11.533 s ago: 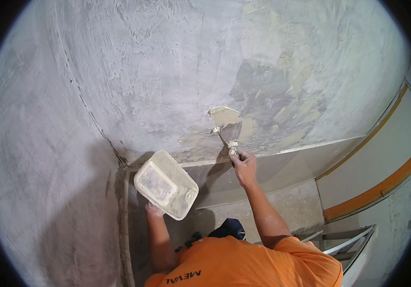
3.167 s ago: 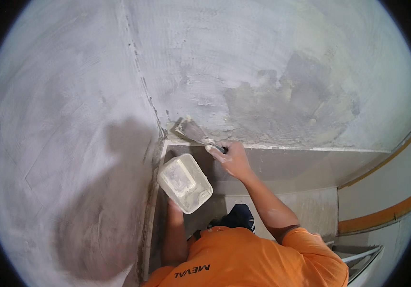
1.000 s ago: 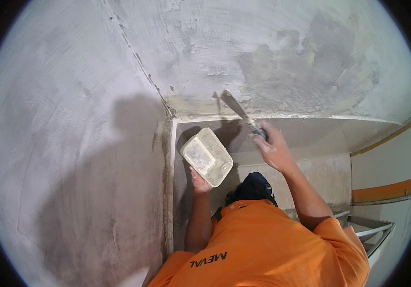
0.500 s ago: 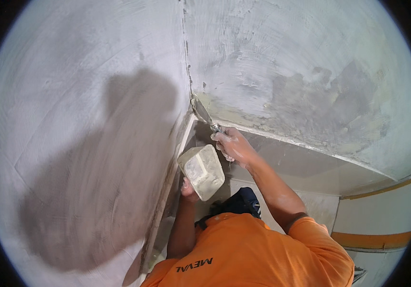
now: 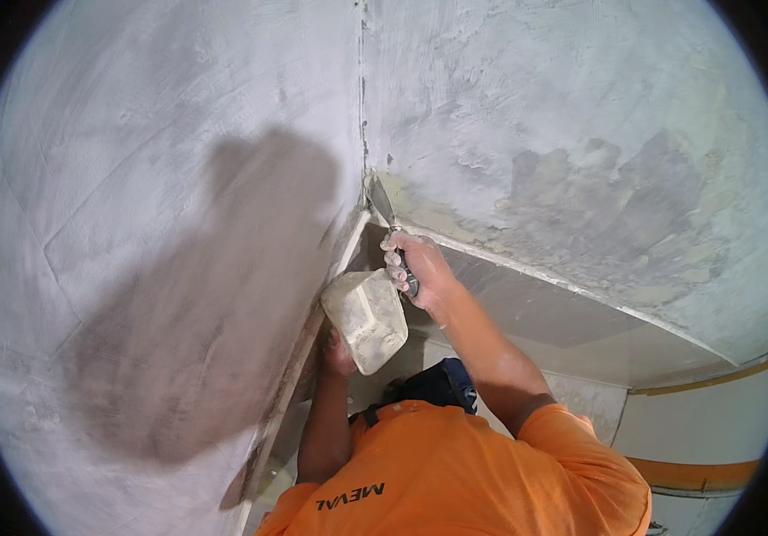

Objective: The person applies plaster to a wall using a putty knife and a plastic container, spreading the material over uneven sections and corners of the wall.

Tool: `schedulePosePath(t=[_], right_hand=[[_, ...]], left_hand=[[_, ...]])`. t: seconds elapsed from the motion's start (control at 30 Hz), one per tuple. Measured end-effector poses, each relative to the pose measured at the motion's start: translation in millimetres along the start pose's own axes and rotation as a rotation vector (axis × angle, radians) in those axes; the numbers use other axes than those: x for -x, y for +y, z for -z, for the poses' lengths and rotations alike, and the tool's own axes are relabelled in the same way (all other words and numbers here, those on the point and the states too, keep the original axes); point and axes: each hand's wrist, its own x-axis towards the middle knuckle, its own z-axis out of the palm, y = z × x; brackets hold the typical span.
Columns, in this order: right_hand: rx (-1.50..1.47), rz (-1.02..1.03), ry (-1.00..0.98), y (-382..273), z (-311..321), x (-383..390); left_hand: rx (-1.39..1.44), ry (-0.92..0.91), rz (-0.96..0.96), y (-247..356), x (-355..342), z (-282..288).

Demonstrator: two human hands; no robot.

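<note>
In my right hand [image 5: 420,265] is a putty knife [image 5: 380,198], its dark handle showing below my curled, plaster-smeared fingers. The metal blade points up into the corner where the two walls meet, its tip at or very near the plaster. My left hand [image 5: 339,352] supports a squarish plaster tub [image 5: 366,317], pale and crusted with dried compound. Its side and base show, while its inside is hidden. Most of the left fingers are out of sight behind it. The tub is just below and left of my right hand.
A left wall [image 5: 160,98] with my shadow on it meets a right wall [image 5: 509,98] with a darker patch [image 5: 616,201]. Below the corner, pale-edged ledges run along both walls, the right ledge [image 5: 562,284] reaching far right. A white surface with an orange band [image 5: 696,474] stands lower right.
My right hand has turned, so more of the putty knife's handle shows and the blade stands steeper in the corner. The tub has shifted slightly left within the view.
</note>
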Motion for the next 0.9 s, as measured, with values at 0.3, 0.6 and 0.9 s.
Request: schedulePosePath(t=[0.3, 0.6, 0.9], right_hand=[[-0.045, 0.019, 0.067, -13.9, 47.2, 47.1], [0.007, 0.106, 0.256, 10.8, 73.0, 93.7], [0.058, -0.048, -0.121, -11.2, 23.8, 25.0]], left_hand=[[0.113, -0.085, 0.007, -19.9, -18.2, 11.2], [0.187, -0.101, 0.078, -14.6, 3.8, 10.2], [-0.032, -0.084, 0.099, 8.1, 0.4, -14.7]])
